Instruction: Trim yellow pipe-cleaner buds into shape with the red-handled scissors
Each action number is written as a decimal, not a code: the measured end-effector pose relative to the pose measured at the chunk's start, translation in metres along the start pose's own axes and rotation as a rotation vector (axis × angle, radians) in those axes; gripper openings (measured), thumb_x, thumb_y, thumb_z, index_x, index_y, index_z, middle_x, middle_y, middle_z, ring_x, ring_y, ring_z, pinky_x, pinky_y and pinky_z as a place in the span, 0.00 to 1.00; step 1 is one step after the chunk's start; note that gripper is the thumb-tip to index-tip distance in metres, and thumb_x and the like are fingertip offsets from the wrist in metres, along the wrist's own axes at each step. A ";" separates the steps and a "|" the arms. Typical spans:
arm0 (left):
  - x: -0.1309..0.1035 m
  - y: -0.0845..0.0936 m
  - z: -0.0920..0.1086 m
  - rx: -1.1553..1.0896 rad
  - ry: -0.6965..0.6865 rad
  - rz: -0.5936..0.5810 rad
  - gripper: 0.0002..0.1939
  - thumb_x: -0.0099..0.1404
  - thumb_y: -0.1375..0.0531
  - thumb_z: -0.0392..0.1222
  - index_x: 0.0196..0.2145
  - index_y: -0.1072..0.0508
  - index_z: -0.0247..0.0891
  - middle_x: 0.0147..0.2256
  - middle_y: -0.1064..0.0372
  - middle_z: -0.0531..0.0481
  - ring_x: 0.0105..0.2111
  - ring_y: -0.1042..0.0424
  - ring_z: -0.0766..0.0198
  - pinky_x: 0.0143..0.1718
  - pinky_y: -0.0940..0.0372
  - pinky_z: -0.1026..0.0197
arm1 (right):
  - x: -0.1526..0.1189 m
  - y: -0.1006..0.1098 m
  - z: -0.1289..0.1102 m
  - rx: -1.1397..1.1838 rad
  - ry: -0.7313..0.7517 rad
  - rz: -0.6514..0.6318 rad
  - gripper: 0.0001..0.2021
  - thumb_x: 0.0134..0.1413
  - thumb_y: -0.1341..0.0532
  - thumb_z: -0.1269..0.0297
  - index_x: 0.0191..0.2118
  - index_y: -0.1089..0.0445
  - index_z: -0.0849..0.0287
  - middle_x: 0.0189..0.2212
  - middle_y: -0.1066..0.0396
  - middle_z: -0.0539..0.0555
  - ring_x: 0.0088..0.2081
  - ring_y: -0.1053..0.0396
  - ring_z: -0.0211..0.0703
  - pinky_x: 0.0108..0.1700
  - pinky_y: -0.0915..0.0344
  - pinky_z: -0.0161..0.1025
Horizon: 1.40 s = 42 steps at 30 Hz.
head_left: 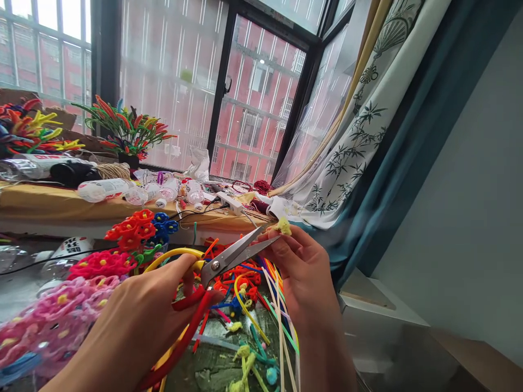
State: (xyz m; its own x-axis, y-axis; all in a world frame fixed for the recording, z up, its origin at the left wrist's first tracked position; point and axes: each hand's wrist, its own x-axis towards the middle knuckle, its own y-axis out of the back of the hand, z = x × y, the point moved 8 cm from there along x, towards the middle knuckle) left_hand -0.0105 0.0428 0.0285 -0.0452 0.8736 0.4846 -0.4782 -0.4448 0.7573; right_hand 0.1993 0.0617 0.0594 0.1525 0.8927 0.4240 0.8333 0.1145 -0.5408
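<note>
Two blades of the scissors (216,265) stand parted, their tips beside the fingers of the right hand (302,269). The left hand (151,299) is wrapped around the handles. The right hand pinches a yellow tuft (283,225) just beyond the tips; whether steel touches it, I cannot tell. Below, stems (286,321) and yellow pieces (244,362) lie on the near table (183,375). Pink flowers (61,305) sit near left, red flowers (131,231) farther off. Bottles (102,189) line the far ledge (53,204); a curtain (355,141) hangs right.

Soft daylight from the windows (171,81)
</note>
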 end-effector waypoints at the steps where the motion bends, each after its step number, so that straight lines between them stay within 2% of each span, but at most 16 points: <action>1: 0.000 0.000 -0.001 0.009 -0.007 0.007 0.22 0.58 0.47 0.68 0.30 0.31 0.48 0.18 0.31 0.54 0.18 0.32 0.54 0.25 0.44 0.59 | 0.001 0.002 0.000 0.003 0.003 0.009 0.17 0.30 0.14 0.57 0.28 0.15 0.55 0.26 0.15 0.50 0.25 0.20 0.44 0.33 0.17 0.41; 4: 0.000 -0.001 -0.004 0.040 -0.039 0.041 0.22 0.61 0.48 0.68 0.25 0.34 0.48 0.15 0.38 0.57 0.15 0.40 0.59 0.23 0.47 0.60 | 0.003 0.008 -0.002 0.001 0.014 0.014 0.15 0.33 0.15 0.59 0.29 0.15 0.56 0.26 0.15 0.49 0.25 0.20 0.41 0.32 0.18 0.37; 6: 0.000 -0.003 -0.007 0.051 -0.050 0.047 0.23 0.60 0.47 0.68 0.22 0.37 0.47 0.14 0.41 0.57 0.15 0.42 0.60 0.22 0.48 0.61 | 0.003 0.011 -0.002 -0.004 0.020 0.016 0.13 0.36 0.16 0.60 0.29 0.15 0.56 0.26 0.16 0.49 0.25 0.20 0.39 0.32 0.19 0.33; 10: -0.001 -0.003 -0.009 0.029 -0.086 0.046 0.22 0.59 0.45 0.66 0.22 0.36 0.47 0.15 0.42 0.57 0.17 0.39 0.60 0.22 0.48 0.63 | 0.005 0.015 -0.003 -0.008 0.026 0.035 0.13 0.38 0.16 0.60 0.30 0.15 0.56 0.26 0.16 0.49 0.26 0.21 0.37 0.33 0.20 0.32; 16: -0.001 -0.004 -0.013 0.024 -0.104 0.052 0.20 0.59 0.45 0.63 0.20 0.38 0.46 0.14 0.44 0.58 0.16 0.48 0.64 0.21 0.51 0.63 | 0.005 0.020 -0.003 -0.023 0.024 0.068 0.12 0.37 0.16 0.62 0.30 0.15 0.57 0.26 0.15 0.50 0.27 0.20 0.39 0.33 0.19 0.33; 24: 0.000 -0.001 -0.012 0.009 -0.126 0.074 0.20 0.58 0.44 0.63 0.21 0.30 0.46 0.13 0.39 0.57 0.15 0.46 0.64 0.20 0.50 0.63 | 0.004 0.020 -0.005 -0.036 0.037 0.072 0.10 0.38 0.17 0.63 0.29 0.15 0.55 0.25 0.15 0.49 0.26 0.19 0.39 0.32 0.19 0.32; 27: 0.001 -0.002 -0.010 -0.005 -0.142 0.080 0.19 0.59 0.44 0.62 0.24 0.26 0.47 0.14 0.34 0.56 0.15 0.41 0.63 0.20 0.48 0.64 | 0.004 0.020 -0.003 -0.010 0.025 0.077 0.11 0.37 0.16 0.64 0.28 0.14 0.55 0.25 0.15 0.49 0.26 0.18 0.39 0.32 0.19 0.31; 31: 0.001 -0.006 -0.008 -0.019 -0.181 0.094 0.20 0.62 0.45 0.59 0.20 0.34 0.45 0.16 0.34 0.56 0.17 0.35 0.62 0.20 0.48 0.65 | 0.004 0.020 0.000 0.056 -0.015 0.080 0.13 0.33 0.15 0.64 0.28 0.14 0.56 0.24 0.15 0.48 0.25 0.18 0.35 0.34 0.20 0.26; 34: 0.000 -0.010 -0.009 -0.052 -0.191 0.076 0.16 0.63 0.45 0.54 0.22 0.32 0.45 0.18 0.33 0.56 0.19 0.34 0.62 0.20 0.47 0.66 | 0.004 0.019 0.001 0.081 -0.038 0.084 0.15 0.30 0.14 0.64 0.27 0.15 0.57 0.24 0.15 0.48 0.25 0.18 0.35 0.34 0.20 0.25; 36: -0.002 -0.012 -0.011 -0.073 -0.196 0.051 0.14 0.62 0.45 0.53 0.23 0.31 0.45 0.18 0.34 0.56 0.19 0.35 0.63 0.21 0.47 0.66 | 0.004 0.020 0.001 0.087 -0.040 0.094 0.15 0.28 0.14 0.64 0.26 0.15 0.57 0.23 0.16 0.48 0.24 0.18 0.36 0.33 0.20 0.25; 42: -0.005 -0.015 -0.016 -0.121 -0.182 0.070 0.13 0.61 0.43 0.50 0.21 0.36 0.45 0.18 0.40 0.57 0.19 0.43 0.64 0.20 0.50 0.66 | 0.006 0.021 0.004 0.087 -0.059 0.110 0.16 0.26 0.14 0.64 0.25 0.15 0.58 0.22 0.16 0.49 0.23 0.19 0.38 0.31 0.19 0.29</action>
State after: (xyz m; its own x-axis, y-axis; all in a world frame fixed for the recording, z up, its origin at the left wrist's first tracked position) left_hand -0.0171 0.0485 0.0082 0.0717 0.7867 0.6132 -0.5812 -0.4666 0.6667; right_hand 0.2161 0.0715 0.0477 0.2070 0.9257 0.3167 0.7637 0.0494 -0.6436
